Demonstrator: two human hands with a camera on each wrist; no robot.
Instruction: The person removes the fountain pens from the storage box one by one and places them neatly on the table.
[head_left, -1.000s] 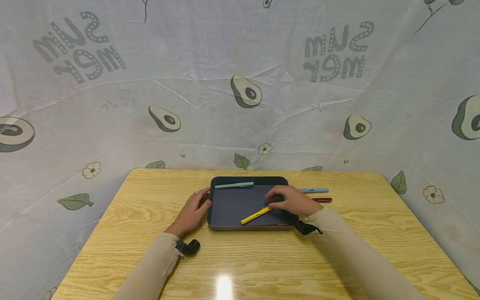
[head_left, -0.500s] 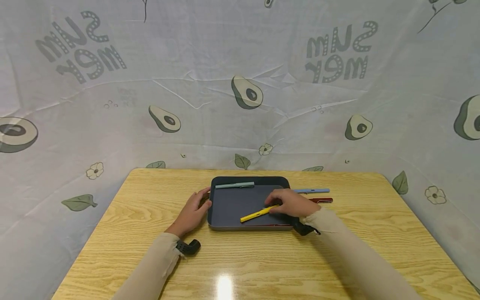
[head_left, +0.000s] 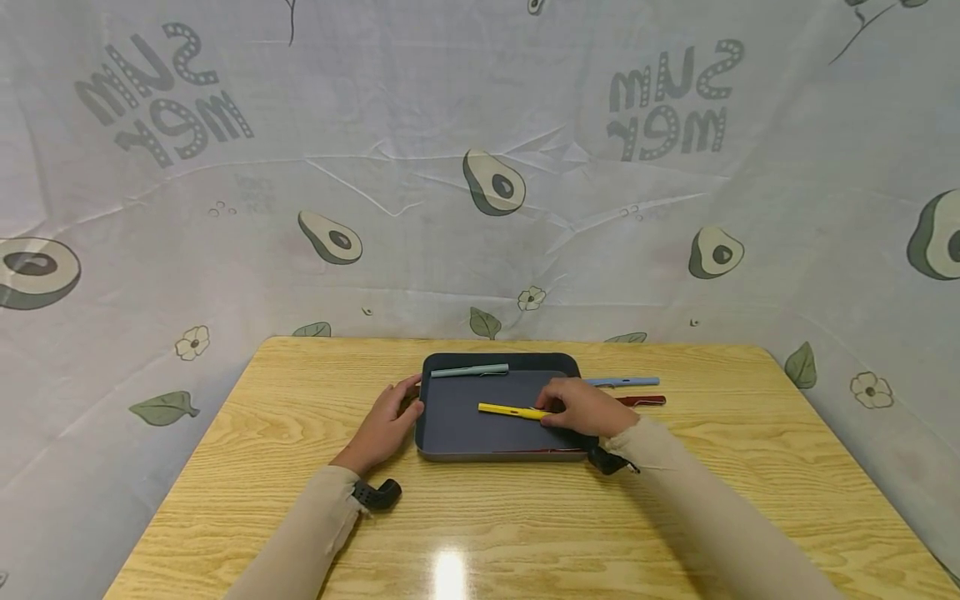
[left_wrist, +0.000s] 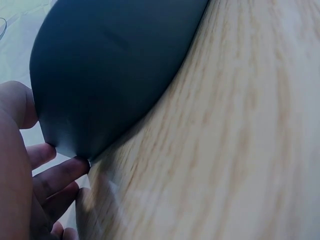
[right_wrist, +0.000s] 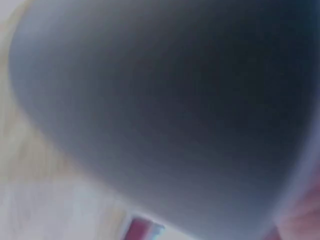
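A dark grey tray [head_left: 450, 455] lies on the table. My right hand [head_left: 588, 408] is over its right part and pinches a yellow pen [head_left: 498, 409] near its right end. The pen lies almost level across the tray; I cannot tell whether it touches the bottom. A pale green pen [head_left: 468, 371] lies along the tray's back wall, and part of a dark red pen [head_left: 540, 451] shows at the front wall. My left hand [head_left: 384, 427] touches the tray's left side, fingertips [left_wrist: 75, 167] near its lower edge in the left wrist view. The right wrist view is mostly tray wall [right_wrist: 150, 100], blurred.
Right of the tray, a light blue pen [head_left: 626, 382] and another dark red pen [head_left: 645, 401] lie on the wooden table [head_left: 510, 525], partly hidden by the tray and my right hand. A printed cloth [head_left: 420, 275] hangs behind the table.
The yellow pen has turned from a slant to nearly parallel with the tray's front wall, its left end swinging back. The left hand stays in place.
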